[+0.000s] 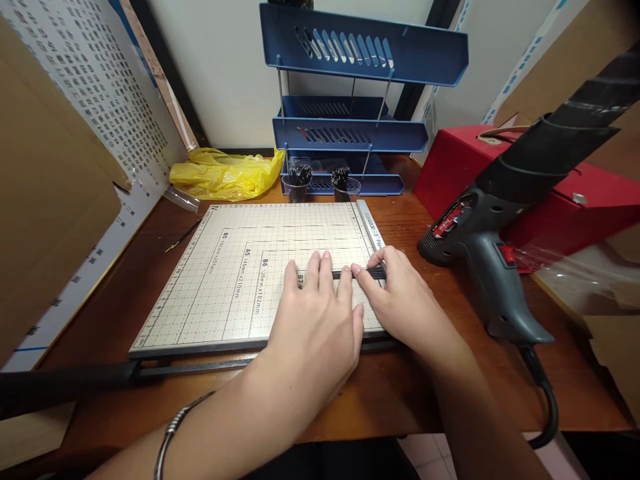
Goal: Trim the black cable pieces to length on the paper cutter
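On the gridded paper cutter, a small bundle of thin black wires lies crosswise near the right edge. My left hand rests palm down on the board, fingers spread, with the fingertips at the bundle's left part and hiding some of it. The thumb and index finger of my right hand pinch the bundle at the board's right edge. The cutter's metal blade arm runs along the front side, its black handle reaching out to the left.
Two clear cups of black wires stand behind the cutter, before a blue tiered tray. A yellow plastic bag lies back left; a loose dark wire is left of the board. At right, a heat gun stands before a red box.
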Tool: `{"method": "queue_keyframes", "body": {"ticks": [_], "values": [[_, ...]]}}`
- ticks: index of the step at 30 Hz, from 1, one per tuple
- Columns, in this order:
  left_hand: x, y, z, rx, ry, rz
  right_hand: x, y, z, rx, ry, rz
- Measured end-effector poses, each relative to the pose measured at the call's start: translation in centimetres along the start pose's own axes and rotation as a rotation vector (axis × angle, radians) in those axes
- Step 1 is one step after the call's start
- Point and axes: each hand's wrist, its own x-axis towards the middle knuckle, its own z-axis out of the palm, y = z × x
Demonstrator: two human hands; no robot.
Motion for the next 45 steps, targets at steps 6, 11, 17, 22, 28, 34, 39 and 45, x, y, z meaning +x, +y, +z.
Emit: {"method": "queue_keyframes", "body": {"ticks": [6,11,17,22,28,34,39,45], "values": [[-0.3,0.4,0.6,-0.056,0.001,0.041,0.1,0.0,-0.1,0.0,-0.009,0.01],[-0.1,0.4,1.2,-0.08,0.011,0.079,0.0,-0.1,-0.1,-0.004,-0.019,0.02],[0.0,0.3,1.7,-0.097,0.043,0.13,0.0,-0.2,-0.3,-0.002,-0.02,0.022],[0.0,0.2,1.8,-0.11,0.076,0.181,0.0,-0.3,-0.4,0.007,-0.028,0.035],[0.0,0.1,1.9,-0.127,0.077,0.21,0.0,-0.2,-0.3,0.02,-0.025,0.014],[0.1,0.3,1.6,-0.125,0.051,0.185,-0.1,0.4,-0.3,0.089,-0.007,-0.049],[0.2,0.4,1.6,-0.127,0.045,0.187,-0.1,0.6,-0.2,0.094,0.065,-0.117],[0.2,0.3,1.8,-0.123,0.049,0.184,0.0,0.6,-0.2,0.1,0.09,-0.128]]}}
